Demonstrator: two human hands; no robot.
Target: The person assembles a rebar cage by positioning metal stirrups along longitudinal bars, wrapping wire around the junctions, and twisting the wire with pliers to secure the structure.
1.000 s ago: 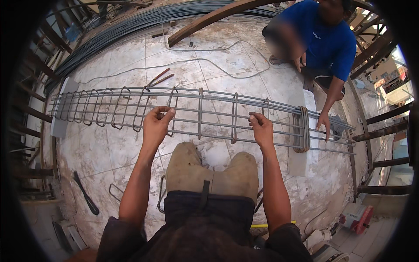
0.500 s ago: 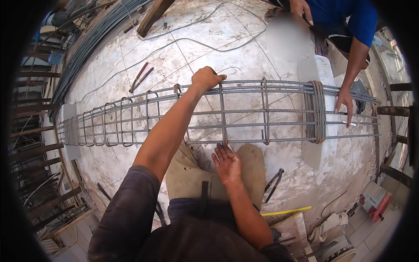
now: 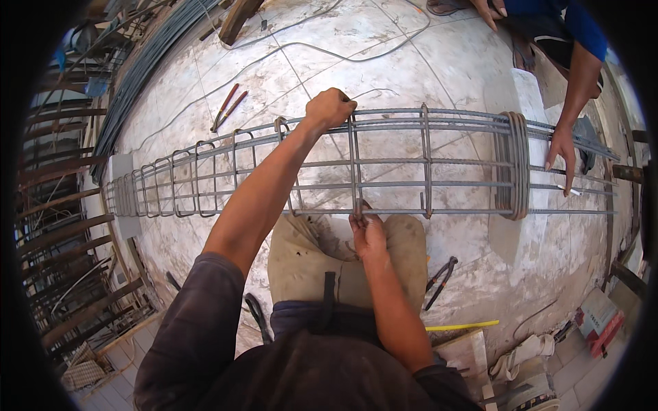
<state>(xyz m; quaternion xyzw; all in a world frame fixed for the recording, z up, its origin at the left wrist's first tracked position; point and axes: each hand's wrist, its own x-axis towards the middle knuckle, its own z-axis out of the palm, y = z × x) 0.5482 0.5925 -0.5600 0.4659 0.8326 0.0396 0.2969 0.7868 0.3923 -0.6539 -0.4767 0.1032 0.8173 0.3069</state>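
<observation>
A long rebar cage [image 3: 391,164] lies crosswise in front of me, with square steel stirrups spaced along its bars. My left hand [image 3: 331,109] is closed at the far top edge of one stirrup [image 3: 355,157], where it meets the far long bar. A thin piece of wire [image 3: 375,91] sticks out beside that fist. At the near edge, my right hand [image 3: 369,235] has its fingers closed round the lower corner of the same stirrup, against the near bar. A tight bunch of stirrups [image 3: 519,166] sits toward the cage's right end.
A co-worker's hand [image 3: 562,152] with a small white stick rests by the bar ends. Red-handled pliers [image 3: 228,108] lie beyond the cage; dark pliers [image 3: 441,282] lie near my knee. Long rods [image 3: 147,75] are piled far left. A yellow strip [image 3: 462,325] lies at the near right.
My right hand has gone from open, palm up, to gripping the stirrup's near corner. My left hand keeps its grip. The whole view has shifted slightly.
</observation>
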